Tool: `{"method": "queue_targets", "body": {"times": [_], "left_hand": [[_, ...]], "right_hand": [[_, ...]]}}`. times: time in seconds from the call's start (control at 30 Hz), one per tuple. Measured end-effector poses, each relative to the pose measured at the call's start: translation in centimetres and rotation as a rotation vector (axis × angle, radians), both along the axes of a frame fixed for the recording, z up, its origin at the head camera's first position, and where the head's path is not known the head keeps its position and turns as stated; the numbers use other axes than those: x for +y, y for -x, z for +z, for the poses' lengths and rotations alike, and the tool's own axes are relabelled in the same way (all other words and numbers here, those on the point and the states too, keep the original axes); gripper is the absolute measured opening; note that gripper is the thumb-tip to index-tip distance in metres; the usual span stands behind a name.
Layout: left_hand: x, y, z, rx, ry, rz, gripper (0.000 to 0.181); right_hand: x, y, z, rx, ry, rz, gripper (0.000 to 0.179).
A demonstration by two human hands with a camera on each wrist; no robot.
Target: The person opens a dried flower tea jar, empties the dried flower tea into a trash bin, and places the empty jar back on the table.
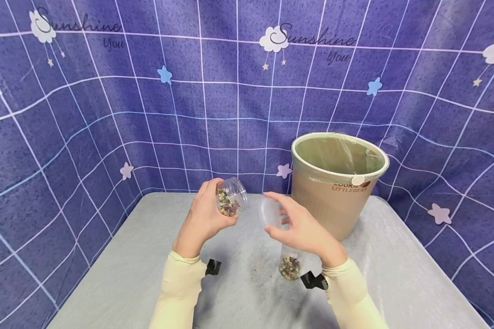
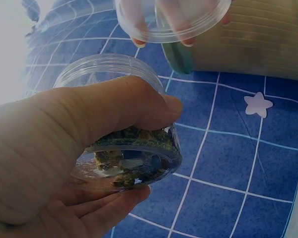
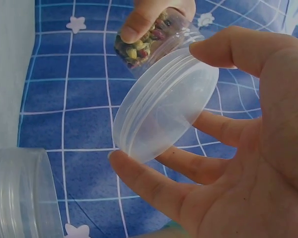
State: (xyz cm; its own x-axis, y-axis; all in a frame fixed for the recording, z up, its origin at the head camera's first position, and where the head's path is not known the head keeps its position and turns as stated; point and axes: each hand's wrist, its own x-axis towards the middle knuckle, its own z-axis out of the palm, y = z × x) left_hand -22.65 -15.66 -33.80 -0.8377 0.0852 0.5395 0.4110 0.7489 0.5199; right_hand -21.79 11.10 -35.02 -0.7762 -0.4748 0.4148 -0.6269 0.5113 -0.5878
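My left hand (image 1: 201,214) grips a clear jar (image 2: 161,141), tilted with its uncapped mouth toward the right. Dried flower buds (image 3: 144,47), yellowish, green and dark red, lie inside it. Apart from the jar's mouth, my right hand (image 1: 302,225) pinches a translucent screw lid (image 3: 164,106) by its rim, between thumb and fingertips. Below that hand, a second clear jar (image 1: 289,267) with a similar dried mix stands on the table, its upper part partly hidden by the hand. The right wrist view shows a clear threaded jar mouth (image 3: 22,193) at its left edge.
A large beige bin (image 1: 327,208) with a green liner (image 1: 333,153) stands at the table's back right, close behind my right hand. The grey tabletop (image 1: 119,274) bears small dark specks near the middle. A blue grid-patterned cloth (image 1: 214,100) hangs around the back and sides.
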Motion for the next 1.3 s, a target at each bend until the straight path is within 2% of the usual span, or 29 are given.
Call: {"method": "queue_targets", "body": {"times": [0.17,0.4,0.7,1.03,1.3], "left_hand": [[-0.6,0.1,0.0,0.003,-0.004,0.013,0.093],[-1.2,0.3,0.1,0.029,-0.009,0.024,0.094],[-2.4,0.5,0.2,0.030,-0.019,0.045,0.092],[-2.7,0.5,0.2,0.018,-0.013,0.050,0.092],[-2.7,0.4,0.2,0.010,-0.010,0.056,0.091]], "right_hand": [[-0.5,-0.2,-0.2,0.046,-0.025,0.026,0.078],[-1.4,-0.5,-0.6,0.109,-0.123,0.022,0.077],[-3.2,-0.8,-1.6,0.087,-0.238,0.026,0.078],[-4.8,-1.7,-2.9,-0.018,-0.367,0.055,0.079],[-6.1,-2.1,-4.6,-0.065,-0.483,0.019,0.079]]}}
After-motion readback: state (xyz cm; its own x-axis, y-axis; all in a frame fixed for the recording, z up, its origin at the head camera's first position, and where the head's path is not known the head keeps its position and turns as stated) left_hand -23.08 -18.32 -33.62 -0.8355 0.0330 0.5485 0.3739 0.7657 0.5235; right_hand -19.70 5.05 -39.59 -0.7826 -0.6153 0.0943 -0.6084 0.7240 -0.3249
